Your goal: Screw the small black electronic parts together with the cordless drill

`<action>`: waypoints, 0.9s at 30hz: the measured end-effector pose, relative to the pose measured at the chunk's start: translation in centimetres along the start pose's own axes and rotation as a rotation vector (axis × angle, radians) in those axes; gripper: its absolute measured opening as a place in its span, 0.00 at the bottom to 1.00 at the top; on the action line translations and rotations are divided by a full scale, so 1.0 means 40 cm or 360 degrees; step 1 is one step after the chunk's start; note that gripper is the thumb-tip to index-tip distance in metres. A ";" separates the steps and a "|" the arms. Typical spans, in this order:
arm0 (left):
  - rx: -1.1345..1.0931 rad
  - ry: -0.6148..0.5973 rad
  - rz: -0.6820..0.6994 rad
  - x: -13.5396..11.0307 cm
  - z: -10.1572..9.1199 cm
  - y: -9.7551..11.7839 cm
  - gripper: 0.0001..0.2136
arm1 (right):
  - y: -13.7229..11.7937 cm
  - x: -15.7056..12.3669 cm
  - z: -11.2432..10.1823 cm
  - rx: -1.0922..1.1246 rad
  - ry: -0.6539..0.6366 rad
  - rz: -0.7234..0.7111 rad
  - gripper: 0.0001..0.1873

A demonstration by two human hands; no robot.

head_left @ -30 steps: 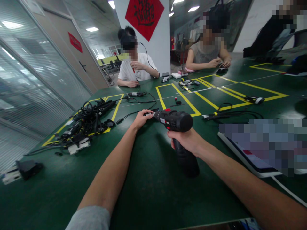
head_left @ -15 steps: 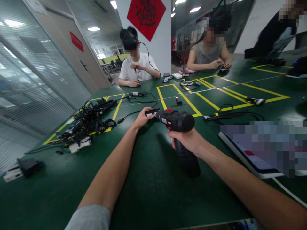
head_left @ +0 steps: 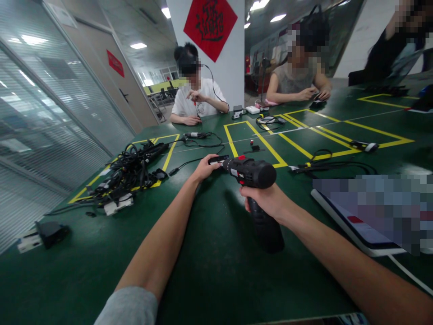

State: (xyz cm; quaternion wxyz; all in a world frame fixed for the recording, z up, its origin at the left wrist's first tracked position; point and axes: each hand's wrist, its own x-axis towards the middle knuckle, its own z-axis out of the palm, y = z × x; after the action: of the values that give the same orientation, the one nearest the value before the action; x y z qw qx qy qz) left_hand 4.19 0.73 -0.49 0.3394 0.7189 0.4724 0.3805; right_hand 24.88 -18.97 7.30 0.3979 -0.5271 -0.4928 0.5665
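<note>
Right hand (head_left: 265,197) clenches a cordless drill (head_left: 252,174), left hand (head_left: 204,169) pinching its tip above the green table (head_left: 209,271).

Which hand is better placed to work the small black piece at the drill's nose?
Left. The left hand is on the small black piece at the nose of the cordless drill, while the right hand grips the drill's handle.

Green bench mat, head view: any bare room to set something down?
Bare mat runs between the left forearm and right forearm, below the drill in the right hand. Another patch lies left of that left forearm, toward the black power adapter. Crowded: the cable heap left of the left hand, and the white-edged tablet at right.
</note>
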 end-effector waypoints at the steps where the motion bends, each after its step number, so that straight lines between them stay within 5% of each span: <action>1: 0.0007 0.0000 0.0010 -0.002 0.000 0.001 0.25 | 0.000 0.000 0.000 -0.0004 0.0010 0.0001 0.01; 19: -0.0046 -0.0055 0.0118 -0.003 -0.005 -0.011 0.26 | 0.011 0.004 -0.003 -0.0037 -0.0001 -0.0040 0.02; 27: 0.0149 -0.0028 0.0155 -0.001 -0.010 -0.015 0.18 | 0.014 0.007 -0.001 -0.0029 -0.0003 -0.0042 0.02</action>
State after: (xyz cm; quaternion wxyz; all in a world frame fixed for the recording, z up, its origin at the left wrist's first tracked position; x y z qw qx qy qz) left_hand 3.59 0.94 -0.84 0.2908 0.7594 0.4511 0.3677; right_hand 24.93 -18.81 6.71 0.3999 -0.5236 -0.5052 0.5574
